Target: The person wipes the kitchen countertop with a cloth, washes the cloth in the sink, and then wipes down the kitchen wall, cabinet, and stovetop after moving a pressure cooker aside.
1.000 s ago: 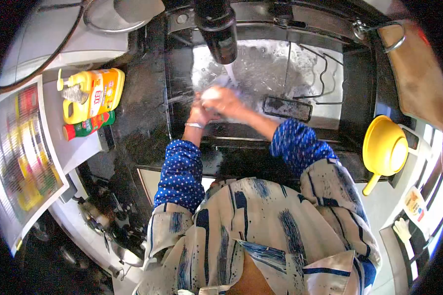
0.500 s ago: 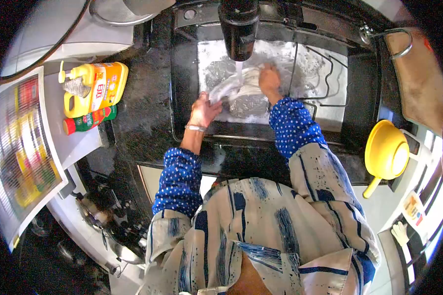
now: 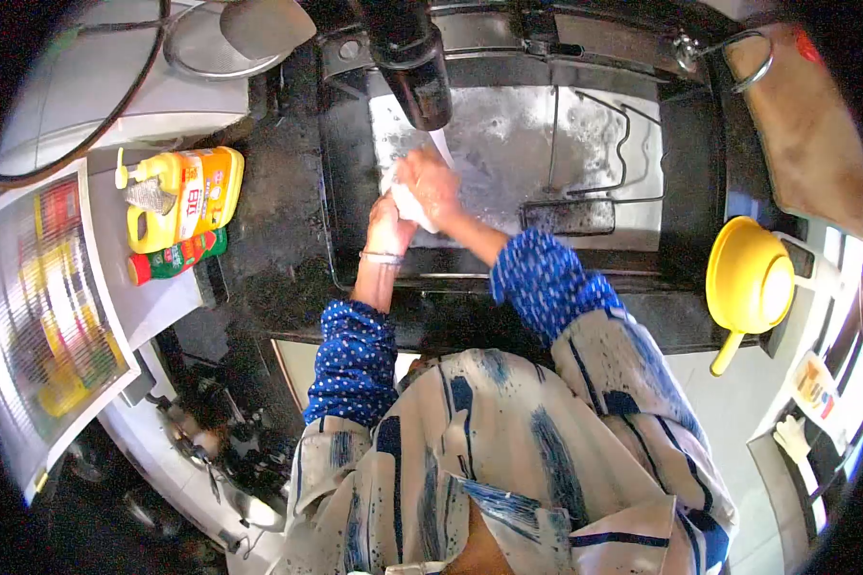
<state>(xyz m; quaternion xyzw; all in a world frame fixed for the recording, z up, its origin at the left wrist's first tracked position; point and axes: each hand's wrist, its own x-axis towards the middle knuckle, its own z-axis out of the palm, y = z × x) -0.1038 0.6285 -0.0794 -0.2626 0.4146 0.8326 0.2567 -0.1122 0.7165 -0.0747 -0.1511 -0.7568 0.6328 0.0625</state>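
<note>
- Left hand [image 3: 387, 230] is closed around one end of a bunched-up white cloth [image 3: 410, 205], thumb side up against the other hand, with a silvery bracelet [image 3: 382, 258] on that wrist.
- Right hand [image 3: 433, 185] is clamped on the same cloth from above, so both are basically scrunching it together. Not much white pokes out between the fingers.
- Cloth's over the near left part of a black sink [image 3: 686, 182], just below the black faucet [image 3: 422, 101]. Water [image 3: 440, 144] is running down right by the right hand; can't tell if it's hitting the cloth itself.
- Further right in the sink you've got some bent dark wire [image 3: 625, 144] and a dark rectangular frame [image 3: 568, 218] lying near it.
- Off to the left, past the dark bench [image 3: 276, 206], there's a yellow pump bottle [image 3: 216, 182] with a silvery scrubber [image 3: 151, 195] on it, plus a green bottle with a red cap [image 3: 174, 259] right beside it.
- Over on the right: a yellow bowl with a handle [image 3: 738, 273], and a brown board [image 3: 786, 134] beyond it.
</note>
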